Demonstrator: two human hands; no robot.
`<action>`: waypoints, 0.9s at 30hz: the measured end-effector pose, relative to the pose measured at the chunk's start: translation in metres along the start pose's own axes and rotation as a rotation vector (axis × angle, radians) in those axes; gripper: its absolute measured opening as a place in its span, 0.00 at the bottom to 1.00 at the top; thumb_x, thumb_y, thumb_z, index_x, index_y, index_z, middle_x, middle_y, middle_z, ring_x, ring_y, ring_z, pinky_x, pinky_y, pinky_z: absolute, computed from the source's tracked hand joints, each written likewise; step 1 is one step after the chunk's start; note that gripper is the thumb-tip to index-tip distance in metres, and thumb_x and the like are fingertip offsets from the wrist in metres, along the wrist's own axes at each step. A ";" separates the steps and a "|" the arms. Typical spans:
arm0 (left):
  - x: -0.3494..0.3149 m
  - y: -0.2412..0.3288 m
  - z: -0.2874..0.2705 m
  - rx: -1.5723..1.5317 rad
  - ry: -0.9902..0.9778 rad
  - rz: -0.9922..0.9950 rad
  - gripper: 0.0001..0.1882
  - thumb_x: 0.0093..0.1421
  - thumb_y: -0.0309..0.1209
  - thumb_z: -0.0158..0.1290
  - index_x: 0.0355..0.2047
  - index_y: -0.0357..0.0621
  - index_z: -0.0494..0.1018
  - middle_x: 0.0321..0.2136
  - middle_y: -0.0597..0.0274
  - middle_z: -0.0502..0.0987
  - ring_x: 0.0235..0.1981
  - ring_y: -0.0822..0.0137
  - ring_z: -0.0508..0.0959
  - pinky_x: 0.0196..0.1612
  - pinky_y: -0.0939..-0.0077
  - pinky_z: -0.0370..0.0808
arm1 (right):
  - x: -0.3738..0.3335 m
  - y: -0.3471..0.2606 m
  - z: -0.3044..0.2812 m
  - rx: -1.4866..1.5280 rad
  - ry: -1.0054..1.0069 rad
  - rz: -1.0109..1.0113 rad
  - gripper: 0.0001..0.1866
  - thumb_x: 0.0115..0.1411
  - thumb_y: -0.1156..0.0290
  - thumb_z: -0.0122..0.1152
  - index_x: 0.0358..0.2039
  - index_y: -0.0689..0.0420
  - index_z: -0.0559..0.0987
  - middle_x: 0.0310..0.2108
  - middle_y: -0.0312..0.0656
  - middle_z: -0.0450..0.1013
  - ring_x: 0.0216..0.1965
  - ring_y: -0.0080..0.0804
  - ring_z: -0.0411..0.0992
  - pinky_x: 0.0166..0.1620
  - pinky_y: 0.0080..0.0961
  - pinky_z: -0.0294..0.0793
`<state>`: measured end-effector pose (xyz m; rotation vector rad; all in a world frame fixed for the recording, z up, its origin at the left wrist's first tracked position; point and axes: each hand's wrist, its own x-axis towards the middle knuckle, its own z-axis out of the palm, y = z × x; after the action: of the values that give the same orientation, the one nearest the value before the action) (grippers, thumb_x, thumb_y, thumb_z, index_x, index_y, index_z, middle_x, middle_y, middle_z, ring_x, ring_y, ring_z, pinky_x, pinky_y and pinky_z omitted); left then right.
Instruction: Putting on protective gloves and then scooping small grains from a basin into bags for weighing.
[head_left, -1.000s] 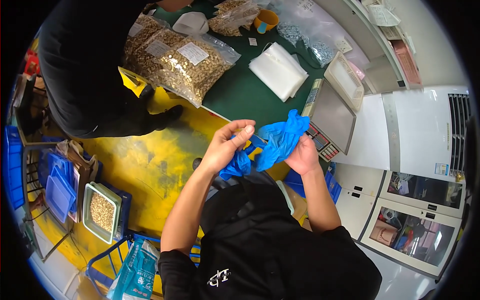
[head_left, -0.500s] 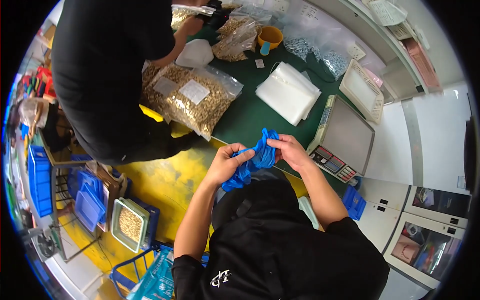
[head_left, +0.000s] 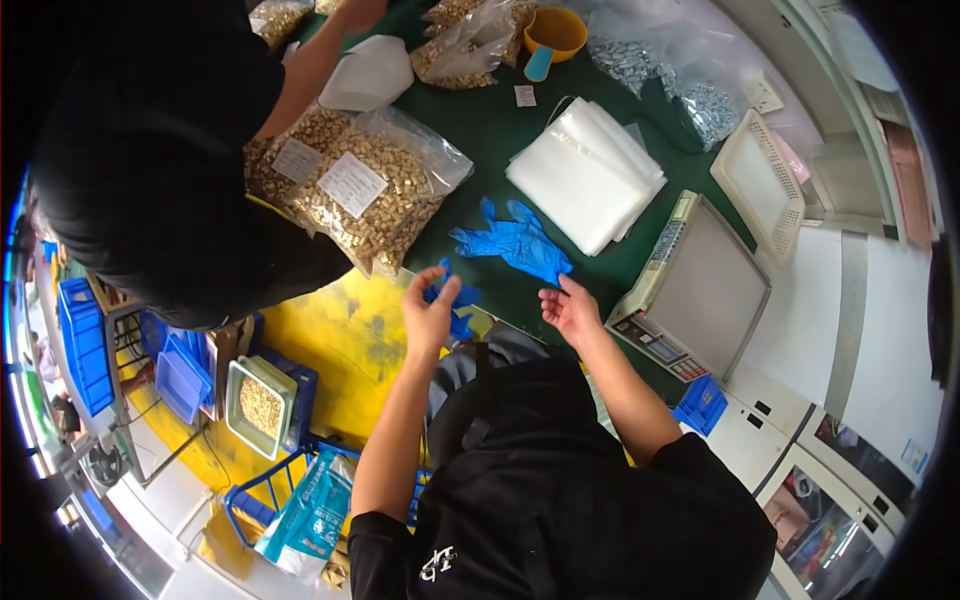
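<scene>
My left hand point(head_left: 428, 312) is closed on a crumpled blue disposable glove point(head_left: 461, 326), which hangs below and beside the fingers at the table's near edge. Another blue disposable glove point(head_left: 515, 243) lies spread on the green table, its fingers pointing left. At that glove's right end is my right hand point(head_left: 574, 312), with fingers loosely bent and apart and one fingertip touching or just in front of the glove. Behind the spread glove lies a stack of clear plastic bags point(head_left: 585, 178). A large clear bag of brass-coloured metal parts point(head_left: 395, 215) sits to the left.
A counting scale point(head_left: 700, 285) stands on the right, beside a cream plastic basket point(head_left: 762, 185). An orange measuring cup point(head_left: 556, 32) and bags of silvery parts point(head_left: 710, 112) are at the back. A co-worker in black point(head_left: 150, 150) bends over the table on the left.
The bunched blue gloves have come apart: one now lies on the table, the other stays in my left hand. My hands have moved apart. The co-worker's arm has shifted left.
</scene>
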<state>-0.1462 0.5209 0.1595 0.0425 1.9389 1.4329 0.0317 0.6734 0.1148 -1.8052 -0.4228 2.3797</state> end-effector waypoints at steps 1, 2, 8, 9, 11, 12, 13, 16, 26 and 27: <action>-0.004 -0.013 0.001 0.053 0.012 0.017 0.15 0.52 0.28 0.59 0.40 0.41 0.73 0.27 0.68 0.72 0.29 0.77 0.71 0.33 0.85 0.69 | 0.001 0.006 -0.001 -0.019 0.038 -0.003 0.11 0.59 0.60 0.53 0.33 0.55 0.70 0.28 0.41 0.73 0.25 0.28 0.70 0.31 0.27 0.70; -0.006 -0.020 0.004 0.078 0.037 0.070 0.15 0.52 0.27 0.58 0.40 0.40 0.72 0.28 0.67 0.72 0.29 0.77 0.71 0.34 0.84 0.69 | 0.001 0.010 -0.003 -0.032 0.039 -0.023 0.11 0.59 0.60 0.53 0.34 0.55 0.70 0.28 0.40 0.73 0.25 0.28 0.70 0.30 0.27 0.70; -0.016 0.019 0.037 0.168 0.140 0.375 0.13 0.51 0.21 0.55 0.38 0.37 0.70 0.32 0.59 0.72 0.33 0.67 0.72 0.39 0.77 0.70 | -0.013 0.010 -0.012 -0.139 0.056 -0.207 0.09 0.58 0.65 0.55 0.36 0.55 0.72 0.28 0.38 0.73 0.24 0.24 0.69 0.29 0.23 0.69; -0.019 0.036 0.043 0.155 0.149 0.486 0.12 0.51 0.20 0.54 0.37 0.36 0.70 0.33 0.53 0.72 0.36 0.60 0.73 0.41 0.73 0.69 | -0.018 0.008 -0.015 -0.162 0.075 -0.255 0.09 0.57 0.66 0.56 0.35 0.56 0.73 0.28 0.37 0.73 0.24 0.23 0.69 0.28 0.22 0.69; -0.017 0.056 0.052 0.245 0.169 0.685 0.11 0.51 0.19 0.53 0.37 0.37 0.69 0.34 0.52 0.72 0.36 0.57 0.73 0.40 0.71 0.70 | -0.029 0.006 -0.020 -0.118 0.089 -0.282 0.08 0.57 0.67 0.57 0.34 0.56 0.73 0.27 0.37 0.73 0.23 0.22 0.69 0.28 0.21 0.69; -0.013 0.057 0.058 0.293 0.187 0.790 0.12 0.52 0.20 0.53 0.37 0.37 0.69 0.35 0.52 0.71 0.36 0.55 0.73 0.39 0.70 0.71 | -0.035 0.006 -0.020 -0.081 0.092 -0.302 0.07 0.56 0.68 0.57 0.33 0.56 0.73 0.27 0.37 0.72 0.22 0.22 0.69 0.28 0.20 0.69; -0.008 0.058 0.063 0.338 0.203 0.898 0.12 0.52 0.20 0.54 0.38 0.38 0.69 0.37 0.52 0.71 0.36 0.53 0.73 0.39 0.69 0.71 | -0.042 0.006 -0.023 -0.073 0.094 -0.310 0.07 0.56 0.68 0.57 0.33 0.56 0.73 0.27 0.37 0.72 0.22 0.22 0.69 0.28 0.20 0.69; 0.009 0.004 0.063 0.696 -0.117 0.661 0.23 0.53 0.29 0.54 0.50 0.45 0.64 0.52 0.47 0.62 0.42 0.45 0.73 0.38 0.61 0.74 | -0.068 0.007 -0.023 -0.240 0.122 -0.552 0.06 0.56 0.71 0.57 0.30 0.59 0.75 0.25 0.34 0.70 0.26 0.21 0.69 0.29 0.18 0.68; -0.092 0.009 0.038 0.177 -0.300 0.266 0.16 0.54 0.40 0.57 0.27 0.38 0.72 0.18 0.63 0.72 0.20 0.71 0.71 0.25 0.77 0.69 | -0.133 0.008 0.021 -1.073 -0.065 -1.452 0.05 0.44 0.80 0.62 0.22 0.61 0.74 0.24 0.42 0.71 0.27 0.38 0.68 0.30 0.28 0.67; -0.099 0.016 0.035 0.240 -0.345 0.226 0.15 0.56 0.39 0.56 0.27 0.39 0.71 0.18 0.69 0.71 0.21 0.79 0.68 0.25 0.83 0.66 | -0.143 0.010 0.027 -1.102 -0.144 -1.480 0.05 0.43 0.80 0.62 0.22 0.61 0.74 0.24 0.42 0.71 0.26 0.39 0.68 0.29 0.29 0.67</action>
<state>-0.0594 0.5139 0.2196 0.5979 1.8447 1.2260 0.0465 0.6222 0.2502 -0.6830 -2.3012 1.1019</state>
